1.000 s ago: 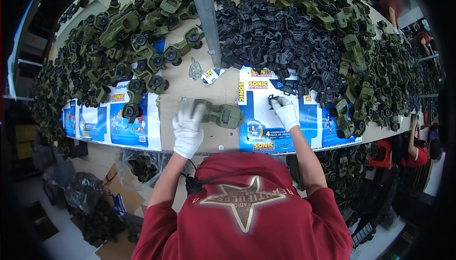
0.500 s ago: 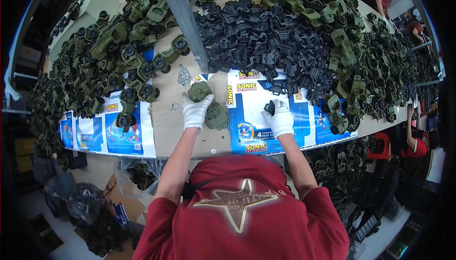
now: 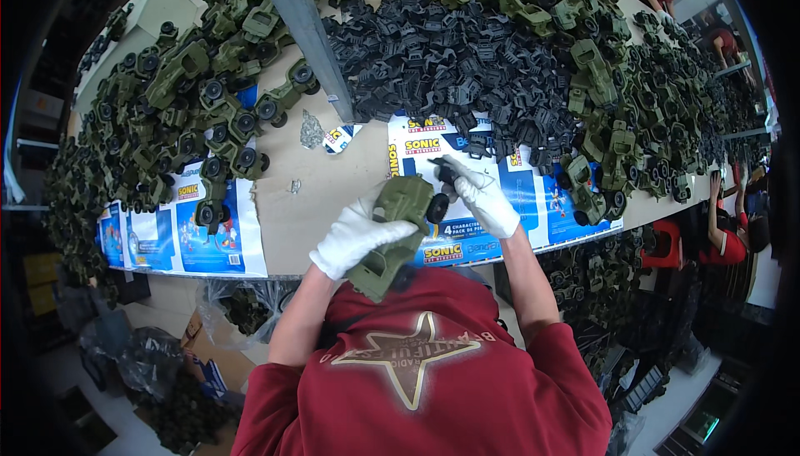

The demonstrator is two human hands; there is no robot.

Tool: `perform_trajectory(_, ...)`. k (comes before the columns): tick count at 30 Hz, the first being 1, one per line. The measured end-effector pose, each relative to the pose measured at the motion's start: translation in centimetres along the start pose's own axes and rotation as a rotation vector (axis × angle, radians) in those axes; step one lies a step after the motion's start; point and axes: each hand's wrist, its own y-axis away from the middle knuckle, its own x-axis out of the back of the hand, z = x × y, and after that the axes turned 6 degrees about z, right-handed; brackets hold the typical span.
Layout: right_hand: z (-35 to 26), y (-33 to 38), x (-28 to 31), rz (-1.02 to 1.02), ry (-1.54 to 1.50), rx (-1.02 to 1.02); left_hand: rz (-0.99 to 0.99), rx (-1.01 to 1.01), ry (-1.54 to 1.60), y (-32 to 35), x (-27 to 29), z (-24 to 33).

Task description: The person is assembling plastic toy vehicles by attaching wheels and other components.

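My left hand [image 3: 360,236], in a white glove, grips an olive-green toy jeep [image 3: 392,235] held tilted over the near table edge, close to my chest. My right hand [image 3: 483,197], also gloved, pinches a small black plastic part [image 3: 444,174] just right of the jeep, next to its black wheel [image 3: 437,207]. Both hands hover above blue printed cardboard sheets [image 3: 517,197] lying on the table.
A heap of black plastic parts [image 3: 450,64] fills the middle back. Piles of green toy jeeps [image 3: 192,97] lie at left and more green jeeps [image 3: 617,89] at right. A grey post [image 3: 304,27] crosses the table. Other people sit at far right [image 3: 729,239]. A cardboard box [image 3: 212,356] sits below.
My left hand has pulled the jeep toward me and tipped it up. My right hand has moved in beside it with the black part.
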Motion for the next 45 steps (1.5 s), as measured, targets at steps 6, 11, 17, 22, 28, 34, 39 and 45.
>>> perform_trajectory(6, -0.3, 0.4, -1.4, -0.161, -0.130, -0.048, -0.018, -0.160, -0.349, 1.0, -0.7, 1.9)
perform_trajectory(11, -0.3, 0.4, -1.6, -0.151, -0.110, 0.006, -0.062, -0.089, -0.207, 1.2, -0.8, 1.4)
perform_trajectory(17, -0.7, 0.3, -1.2, -0.173, -0.056, -0.031, -0.107, -0.069, -0.081, 1.1, -0.7, 1.5)
perform_trajectory(22, -0.8, -0.1, -0.7, -0.172, 0.110, -0.020, -0.131, -0.070, 0.009, 0.7, -0.6, 0.9)
perform_trajectory(28, -0.5, -0.4, -6.0, 0.285, 0.138, 0.053, 0.081, -0.204, 0.012, -0.4, -3.4, -2.3)
perform_trajectory(34, 0.1, -0.1, -9.2, 0.294, 0.142, 0.144, -0.062, -0.321, 0.450, -1.7, -2.0, -5.6)
perform_trajectory(39, -0.6, 0.9, -10.8, 0.228, 0.552, 0.361, 0.032, -0.466, 0.448, -1.8, -1.6, -7.1)
perform_trajectory(45, 0.5, 1.1, -12.1, 0.223, 0.633, 0.556, 0.264, -0.572, -0.006, 0.3, -0.5, -7.7)
